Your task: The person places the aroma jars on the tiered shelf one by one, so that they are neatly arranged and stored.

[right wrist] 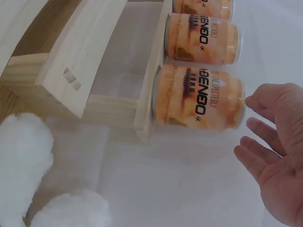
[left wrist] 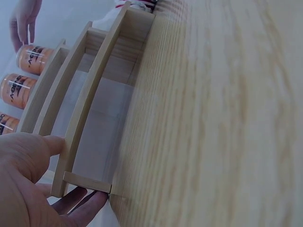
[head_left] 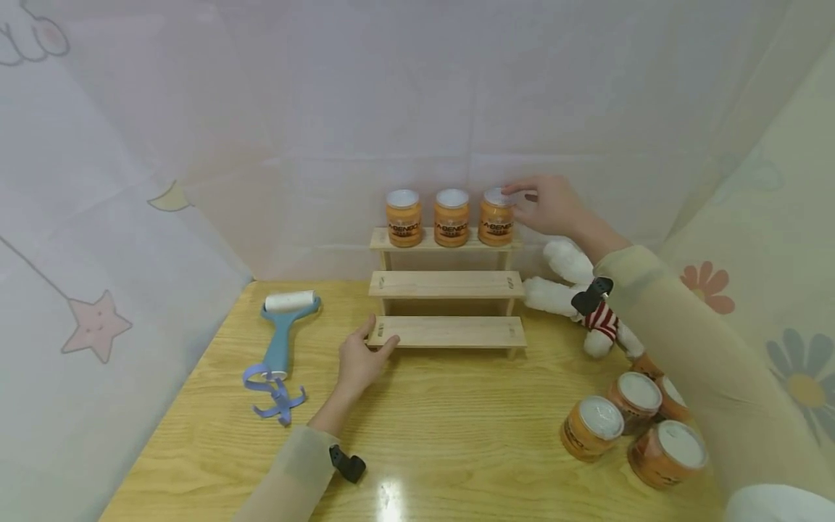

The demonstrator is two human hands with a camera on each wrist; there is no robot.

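Spare jars (head_left: 636, 428) wait right of the stepped shelf (head_left: 447, 297); left hand (head_left: 360, 360) steadies its bottom step, loose-fingered right hand (head_left: 548, 204) fingertips the third top-step jar (head_left: 496, 217), another likely next.

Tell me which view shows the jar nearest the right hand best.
The right wrist view: the rightmost jar fills it, label readable. The head view shows it small, on the top shelf. The left wrist view shows only part, at the frame edge.

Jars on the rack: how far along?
Done: three orange jars stand on the top step of the wooden rack. In hand: the right hand is open at the rightmost jar, fingertips by its lid, no grip; the left hand steadies the bottom step. Left: two lower steps bare, and at least four jars on the table.
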